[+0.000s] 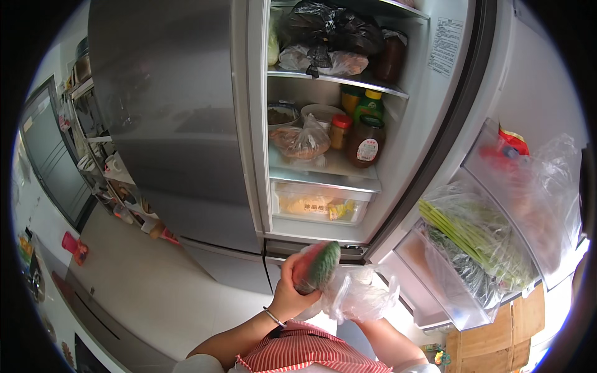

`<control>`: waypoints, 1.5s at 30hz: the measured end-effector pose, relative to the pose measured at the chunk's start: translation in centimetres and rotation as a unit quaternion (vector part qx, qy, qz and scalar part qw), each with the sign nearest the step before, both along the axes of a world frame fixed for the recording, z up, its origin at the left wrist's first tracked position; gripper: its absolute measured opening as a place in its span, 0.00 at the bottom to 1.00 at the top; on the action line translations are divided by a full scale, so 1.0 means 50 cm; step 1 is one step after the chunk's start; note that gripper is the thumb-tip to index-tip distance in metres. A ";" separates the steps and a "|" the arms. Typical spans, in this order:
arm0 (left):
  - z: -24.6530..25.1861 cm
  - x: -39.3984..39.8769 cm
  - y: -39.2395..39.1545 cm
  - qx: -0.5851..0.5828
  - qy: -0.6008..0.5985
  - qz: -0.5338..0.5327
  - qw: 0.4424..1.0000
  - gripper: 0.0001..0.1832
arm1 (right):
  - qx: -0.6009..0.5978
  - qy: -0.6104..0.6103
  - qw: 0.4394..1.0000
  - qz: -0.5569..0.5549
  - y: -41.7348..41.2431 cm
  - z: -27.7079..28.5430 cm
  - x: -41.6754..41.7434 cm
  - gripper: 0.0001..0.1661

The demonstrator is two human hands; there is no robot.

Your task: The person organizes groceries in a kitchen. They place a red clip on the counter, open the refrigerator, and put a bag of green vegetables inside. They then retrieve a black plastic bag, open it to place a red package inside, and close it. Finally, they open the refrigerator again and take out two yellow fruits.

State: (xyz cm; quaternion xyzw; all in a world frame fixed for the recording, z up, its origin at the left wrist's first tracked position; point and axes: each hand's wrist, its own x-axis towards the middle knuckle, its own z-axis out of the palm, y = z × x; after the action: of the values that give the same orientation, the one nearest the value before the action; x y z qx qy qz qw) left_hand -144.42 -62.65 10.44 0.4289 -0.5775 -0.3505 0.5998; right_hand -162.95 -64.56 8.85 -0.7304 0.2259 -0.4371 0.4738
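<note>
My left hand (289,293) is wrapped around a red-and-green item (322,268), perhaps produce; blur keeps me from naming it more exactly. Right beside it, a thin whitish plastic bag (361,293) bunches up at my right forearm (392,342). The bag hides my right hand, which appears to hold it from below. Both hands are in front of my red-and-white striped apron (317,349), just before the open refrigerator (322,231). Pale contents show faintly through the bag.
The refrigerator door (527,93) stands open at right, its bins holding bagged green stalks (457,233). Inside are a black plastic bag (336,28), a dark jar (366,142), a knotted bag of food (303,140) and a clear drawer (322,205). Cardboard (494,331) lies at lower right.
</note>
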 end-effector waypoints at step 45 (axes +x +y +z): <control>0.055 0.053 -0.010 -0.098 -0.213 -0.203 0.951 0.33 | 0.166 0.139 0.946 0.240 -0.104 0.117 0.028 0.41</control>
State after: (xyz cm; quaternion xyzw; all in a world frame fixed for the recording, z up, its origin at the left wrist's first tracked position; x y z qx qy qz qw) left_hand -141.77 -63.17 13.20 0.3065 -0.7979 -0.3073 0.4183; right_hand -161.54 -69.75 14.71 -0.7274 0.1768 -0.1605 0.6433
